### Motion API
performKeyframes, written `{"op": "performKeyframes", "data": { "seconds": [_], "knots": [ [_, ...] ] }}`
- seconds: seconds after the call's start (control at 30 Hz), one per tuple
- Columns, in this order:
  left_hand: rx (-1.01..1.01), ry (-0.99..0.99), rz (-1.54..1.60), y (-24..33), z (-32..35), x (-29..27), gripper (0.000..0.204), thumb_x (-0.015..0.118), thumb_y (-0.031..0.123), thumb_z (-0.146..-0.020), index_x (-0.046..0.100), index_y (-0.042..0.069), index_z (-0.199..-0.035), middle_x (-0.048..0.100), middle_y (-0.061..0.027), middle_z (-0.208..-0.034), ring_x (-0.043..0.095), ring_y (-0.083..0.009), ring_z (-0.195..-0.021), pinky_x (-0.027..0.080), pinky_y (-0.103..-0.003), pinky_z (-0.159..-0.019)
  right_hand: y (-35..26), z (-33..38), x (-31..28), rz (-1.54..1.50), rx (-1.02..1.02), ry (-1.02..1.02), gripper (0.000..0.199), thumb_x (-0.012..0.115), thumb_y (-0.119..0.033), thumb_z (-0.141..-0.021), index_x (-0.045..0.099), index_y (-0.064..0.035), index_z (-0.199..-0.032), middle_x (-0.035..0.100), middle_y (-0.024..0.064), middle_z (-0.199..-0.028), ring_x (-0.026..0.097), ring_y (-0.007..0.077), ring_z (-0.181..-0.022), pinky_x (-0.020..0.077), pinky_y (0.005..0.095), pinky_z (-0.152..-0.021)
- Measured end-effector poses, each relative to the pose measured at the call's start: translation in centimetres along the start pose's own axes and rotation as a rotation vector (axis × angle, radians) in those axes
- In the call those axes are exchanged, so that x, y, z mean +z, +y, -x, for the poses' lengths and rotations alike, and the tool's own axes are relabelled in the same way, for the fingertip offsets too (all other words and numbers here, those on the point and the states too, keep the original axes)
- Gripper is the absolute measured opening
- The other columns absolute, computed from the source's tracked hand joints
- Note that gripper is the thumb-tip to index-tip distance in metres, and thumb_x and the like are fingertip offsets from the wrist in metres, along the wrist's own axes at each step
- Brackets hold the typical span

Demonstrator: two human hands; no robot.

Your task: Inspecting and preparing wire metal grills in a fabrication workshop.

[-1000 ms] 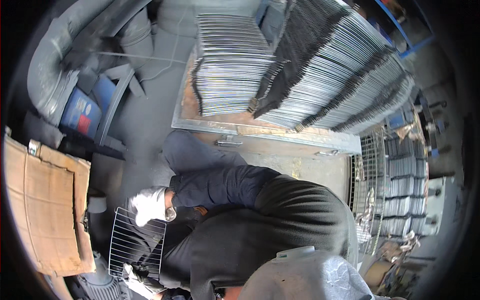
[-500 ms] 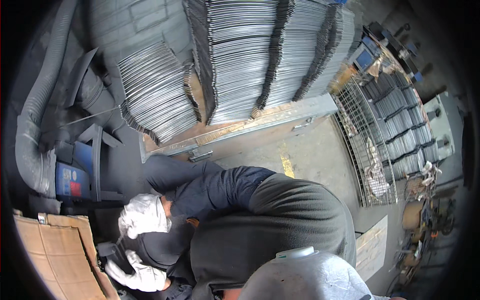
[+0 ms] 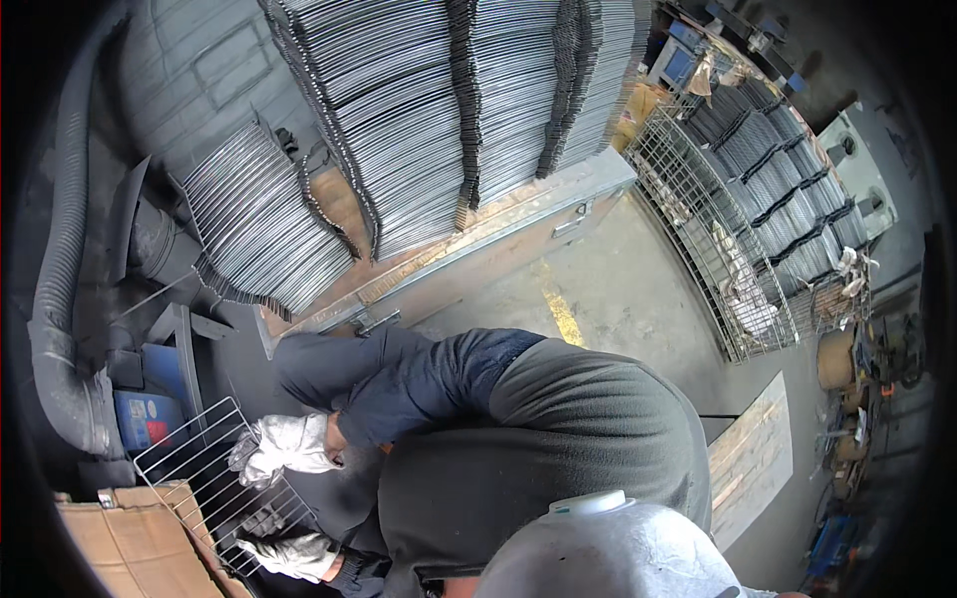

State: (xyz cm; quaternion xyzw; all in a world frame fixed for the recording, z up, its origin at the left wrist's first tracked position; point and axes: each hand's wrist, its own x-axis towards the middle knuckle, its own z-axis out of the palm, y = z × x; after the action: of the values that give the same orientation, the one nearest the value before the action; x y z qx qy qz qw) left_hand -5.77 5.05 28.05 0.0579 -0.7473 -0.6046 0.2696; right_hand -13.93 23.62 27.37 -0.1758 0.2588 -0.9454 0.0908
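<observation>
A wire rack (image 3: 204, 478), a thin metal frame with parallel rods, tilts at the lower left. My right hand (image 3: 287, 450), in a whitish work glove, grips the rack's upper side with bent fingers. Lower down, my left hand (image 3: 289, 555), gloved the same way, closes on the rack's bottom edge; some of its fingers show behind the rods. The rack's far end overlaps an open brown cardboard box (image 3: 125, 533). My dark sleeves and grey-clad torso hide part of what lies beneath.
Tall stacks of metal racks (image 3: 399, 130) and a shorter stack (image 3: 264, 214) stand on a metal-edged platform (image 3: 488, 234). A mesh cage (image 3: 708, 229) is at the right. A ribbed duct (image 3: 65, 229) and blue machine (image 3: 150, 414) stand at the left. A board (image 3: 758, 458) lies on the floor.
The wire rack now shows between my hands, where none was seen before. My right glove has closed on it, and my left fingers have curled round its edge. The view has shifted slightly.
</observation>
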Motion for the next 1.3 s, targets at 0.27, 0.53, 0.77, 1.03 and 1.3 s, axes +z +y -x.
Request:
{"op": "performKeyframes", "data": {
  "seconds": [0.27, 0.53, 0.77, 1.03, 1.3],
  "knots": [
    [-0.315, 0.207, 0.036, 2.3, -1.4, -5.1, 0.037, 0.057, 0.036, -0.109, 0.064, 0.008, -0.085, 0.053, 0.0028, -0.068, 0.047, -0.0123, -0.057, 0.044, -0.029, -0.060, -4.0, -1.3, 1.4, 0.298, 0.094, 0.130, 0.068, 0.084, -0.016, -0.090, 0.054, 0.0030, -0.148, 0.077, 0.0120, -0.106, 0.071, 0.0144, -0.096, 0.0571, 0.0261, -0.084],
    [-0.426, 0.262, -0.020, 5.8, 3.0, -9.6, 0.030, 0.067, 0.023, -0.099, 0.066, 0.002, -0.078, 0.062, -0.0013, -0.069, 0.050, -0.0104, -0.057, 0.043, -0.029, -0.057, 3.1, -5.8, 2.9, 0.838, 0.387, -0.398, 0.039, 0.073, -0.014, -0.098, 0.068, 0.0008, -0.133, 0.076, 0.0085, -0.107, 0.071, 0.0162, -0.093, 0.0585, 0.0309, -0.083],
    [-0.611, 0.393, 0.184, 0.3, 3.8, -10.3, 0.017, 0.073, 0.016, -0.100, 0.074, 0.001, -0.093, 0.069, -0.0056, -0.071, 0.062, -0.0136, -0.057, 0.051, -0.029, -0.057, 8.2, -8.6, 1.0, 0.505, 1.093, -0.186, 0.014, 0.070, -0.017, -0.102, 0.071, -0.0051, -0.110, 0.075, 0.0057, -0.094, 0.071, 0.0157, -0.078, 0.0590, 0.0326, -0.072],
    [-0.791, 0.581, 0.357, -6.4, 2.1, -8.3, 0.016, 0.077, 0.024, -0.098, 0.070, 0.010, -0.100, 0.068, 0.0012, -0.079, 0.063, -0.0124, -0.065, 0.053, -0.030, -0.061, 11.4, -9.5, -3.5, 0.597, 0.941, -0.068, 0.012, 0.075, -0.017, -0.098, 0.073, -0.0053, -0.101, 0.072, 0.0039, -0.084, 0.065, 0.0142, -0.067, 0.0545, 0.0329, -0.061],
    [-0.782, 0.297, 0.639, -8.7, -1.4, -6.4, 0.015, 0.077, 0.021, -0.098, 0.069, 0.008, -0.096, 0.067, -0.0021, -0.075, 0.061, -0.0146, -0.059, 0.054, -0.034, -0.058, 8.5, -12.0, -6.8, 0.457, 0.872, 0.027, 0.015, 0.077, -0.014, -0.096, 0.073, -0.0061, -0.108, 0.074, 0.0064, -0.088, 0.064, 0.0152, -0.064, 0.0550, 0.0326, -0.057]
  ]
}}
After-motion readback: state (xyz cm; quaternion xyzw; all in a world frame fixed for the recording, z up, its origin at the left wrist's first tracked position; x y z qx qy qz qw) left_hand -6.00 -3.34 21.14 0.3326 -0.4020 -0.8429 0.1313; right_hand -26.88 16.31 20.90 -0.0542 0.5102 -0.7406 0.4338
